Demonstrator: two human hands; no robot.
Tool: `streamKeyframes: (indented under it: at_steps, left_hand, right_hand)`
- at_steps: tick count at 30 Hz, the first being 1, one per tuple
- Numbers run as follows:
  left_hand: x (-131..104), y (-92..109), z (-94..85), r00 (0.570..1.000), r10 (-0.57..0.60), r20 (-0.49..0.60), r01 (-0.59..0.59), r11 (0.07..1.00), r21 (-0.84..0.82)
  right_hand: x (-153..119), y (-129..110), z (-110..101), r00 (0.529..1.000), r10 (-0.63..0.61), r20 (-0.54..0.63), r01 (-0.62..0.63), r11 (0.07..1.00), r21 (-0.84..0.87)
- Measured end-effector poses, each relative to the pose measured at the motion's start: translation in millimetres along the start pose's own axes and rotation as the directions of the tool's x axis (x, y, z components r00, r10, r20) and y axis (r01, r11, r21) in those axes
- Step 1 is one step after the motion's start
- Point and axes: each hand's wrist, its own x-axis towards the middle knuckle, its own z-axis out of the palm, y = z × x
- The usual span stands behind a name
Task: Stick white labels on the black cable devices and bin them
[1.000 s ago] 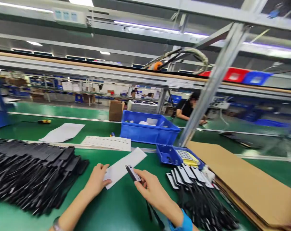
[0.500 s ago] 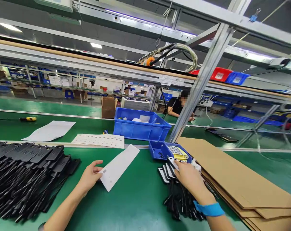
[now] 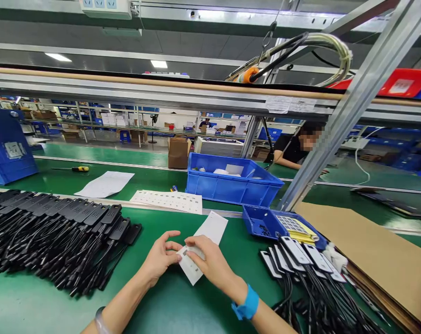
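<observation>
A white label sheet with a few small grey marks at its near end is tilted up off the green bench. My left hand pinches its left edge between thumb and fingers. Above the marks, my right hand is curled over the sheet, thumb and forefinger close together at a small grey label; whether they grip it is hidden. To the right lie several black cabled devices with white faces, apart from both hands. Many black cabled devices are heaped in rows at the left.
Behind are a blue bin, a shallow blue tray with yellow-backed sheets, and another label sheet. A paper and screwdriver lie left. Cardboard and a metal post stand right; a co-worker sits beyond.
My right hand has left the white-faced devices and come over to the label sheet. My left hand still holds the sheet's edge. The view has turned to the left.
</observation>
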Motion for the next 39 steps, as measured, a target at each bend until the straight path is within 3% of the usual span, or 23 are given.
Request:
streamKeyframes:
  at_steps: [2, 7, 11, 14, 17, 19, 23, 27, 30, 35, 37, 39]
  left_hand:
    - [-1, -1, 1.5, 1.000, 0.007, -0.002, -0.007, 1.000, -0.005]
    - [3, -10, 0.6, 0.996, 0.050, -0.073, -0.042, 0.994, 0.101]
    - [11, -8, -12.4, 0.969, 0.161, -0.189, -0.082, 0.926, 0.369]
    - [12, 1, -26.8, 0.916, 0.281, -0.286, -0.042, 0.776, 0.629]
    - [9, 10, -38.6, 0.844, 0.372, -0.385, 0.116, 0.575, 0.810]
    - [7, 13, -42.9, 0.820, 0.397, -0.412, 0.218, 0.448, 0.867]
    - [7, 13, -43.2, 0.843, 0.392, -0.369, 0.289, 0.247, 0.925]
    - [7, 14, -38.9, 0.885, 0.343, -0.315, 0.274, 0.165, 0.948]
    - [4, 17, -33.0, 0.903, 0.337, -0.268, 0.214, 0.187, 0.959]
    - [-2, 19, -15.1, 0.928, 0.352, -0.125, 0.003, 0.329, 0.944]
    - [-5, 17, -5.7, 0.935, 0.335, -0.120, -0.075, 0.514, 0.854]
    - [-7, 15, 3.4, 0.949, 0.258, -0.181, -0.112, 0.812, 0.573]
  right_hand:
    - [-1, 3, 5, 1.000, -0.007, -0.029, 0.007, 1.000, 0.001]
    - [-8, 4, 3, 0.956, -0.179, -0.232, 0.189, 0.982, 0.022]
    - [-14, 0, -9, 0.931, -0.061, -0.360, 0.134, 0.975, 0.179]
    - [-18, 2, -17, 0.897, 0.073, -0.435, 0.056, 0.960, 0.275]
    - [-23, 8, -19, 0.882, 0.167, -0.441, -0.011, 0.942, 0.336]
    - [-26, 12, -16, 0.883, 0.220, -0.415, -0.055, 0.926, 0.373]
    - [-31, 14, -11, 0.892, 0.268, -0.364, -0.098, 0.901, 0.424]
    - [-34, 11, -10, 0.895, 0.288, -0.341, -0.107, 0.881, 0.461]
    - [-36, 9, -11, 0.893, 0.317, -0.320, -0.118, 0.850, 0.513]
    - [-37, 4, -12, 0.884, 0.349, -0.311, -0.099, 0.790, 0.605]
    - [-37, 3, -13, 0.884, 0.350, -0.309, -0.093, 0.781, 0.618]
    - [-38, 2, -13, 0.890, 0.342, -0.303, -0.087, 0.777, 0.623]
